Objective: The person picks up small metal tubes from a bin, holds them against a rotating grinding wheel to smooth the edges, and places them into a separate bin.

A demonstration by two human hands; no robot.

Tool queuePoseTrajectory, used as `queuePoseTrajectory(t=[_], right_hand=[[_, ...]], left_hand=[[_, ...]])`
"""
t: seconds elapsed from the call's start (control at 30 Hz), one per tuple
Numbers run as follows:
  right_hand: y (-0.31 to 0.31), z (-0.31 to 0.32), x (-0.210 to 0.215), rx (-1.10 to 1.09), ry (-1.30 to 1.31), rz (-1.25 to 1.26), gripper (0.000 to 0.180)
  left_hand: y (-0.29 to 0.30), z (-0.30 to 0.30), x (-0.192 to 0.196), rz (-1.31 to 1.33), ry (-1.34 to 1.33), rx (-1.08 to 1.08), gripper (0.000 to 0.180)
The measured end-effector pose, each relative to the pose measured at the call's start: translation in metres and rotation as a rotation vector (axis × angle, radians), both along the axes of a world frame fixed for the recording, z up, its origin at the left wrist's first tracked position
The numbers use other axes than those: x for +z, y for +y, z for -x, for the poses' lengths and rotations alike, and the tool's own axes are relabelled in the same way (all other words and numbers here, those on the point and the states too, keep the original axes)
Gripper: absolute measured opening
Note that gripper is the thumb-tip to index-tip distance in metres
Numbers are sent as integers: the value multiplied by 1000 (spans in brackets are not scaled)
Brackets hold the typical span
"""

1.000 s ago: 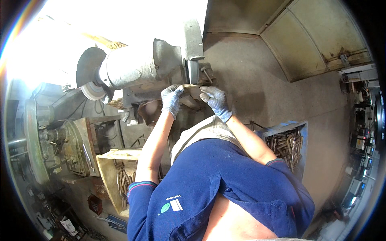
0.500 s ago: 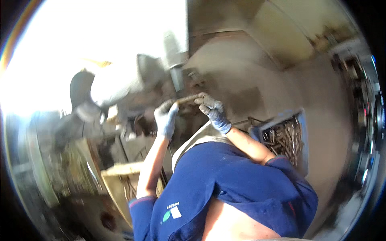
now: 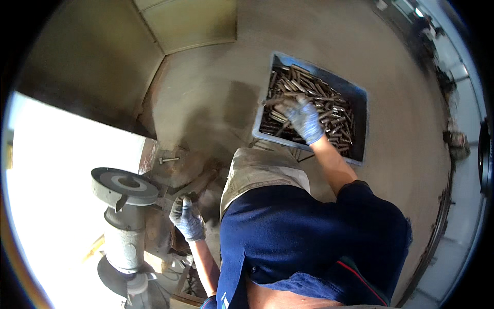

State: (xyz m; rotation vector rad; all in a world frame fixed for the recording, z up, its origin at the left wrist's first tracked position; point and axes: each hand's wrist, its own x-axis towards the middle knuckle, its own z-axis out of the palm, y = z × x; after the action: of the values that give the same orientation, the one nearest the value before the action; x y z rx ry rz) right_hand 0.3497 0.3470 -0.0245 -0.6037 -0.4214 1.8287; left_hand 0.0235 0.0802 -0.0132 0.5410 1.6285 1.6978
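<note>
My right hand point(image 3: 304, 122), in a blue and grey glove, is over a blue bin point(image 3: 362, 129) of loose metal rods point(image 3: 337, 123). Its blurred fingers are closed on a short brownish metal rod point(image 3: 271, 102), which sticks out past the bin's left rim. My left hand point(image 3: 187, 220), gloved alike, hangs at the left beside my lap. Its fingers are curled in, and nothing shows sticking out of them. Close to its left stands a bench grinder point(image 3: 125, 234) with a round wheel point(image 3: 126, 186) at its upper end.
A small bolt-like metal piece point(image 3: 169, 160) lies beyond the grinder. Tall yellowish panels point(image 3: 190, 23) stand at the far left. Along the right side runs a pale wall point(image 3: 465, 118), with a bundle point(image 3: 456, 145) at its foot. Strong light washes out the left edge.
My view has swung right toward the bin. The rod that both hands held near the grinder has left my left hand; my right hand has moved over the bin with a rod.
</note>
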Motion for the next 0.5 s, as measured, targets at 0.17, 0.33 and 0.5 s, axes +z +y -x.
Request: queuePoseTrajectory(t=[0.17, 0.33, 0.5], right_hand=[[33, -74, -10, -313, -173, -149, 36], [48, -35, -8, -206, -753, -133, 39], [10, 41, -8, -21, -942, -370, 26]], left_hand=[[-11, 11, -28, 59, -93, -51, 15], [-2, 11, -33, 23, -91, -68, 14], [-43, 20, -35, 44, -280, 88, 10]])
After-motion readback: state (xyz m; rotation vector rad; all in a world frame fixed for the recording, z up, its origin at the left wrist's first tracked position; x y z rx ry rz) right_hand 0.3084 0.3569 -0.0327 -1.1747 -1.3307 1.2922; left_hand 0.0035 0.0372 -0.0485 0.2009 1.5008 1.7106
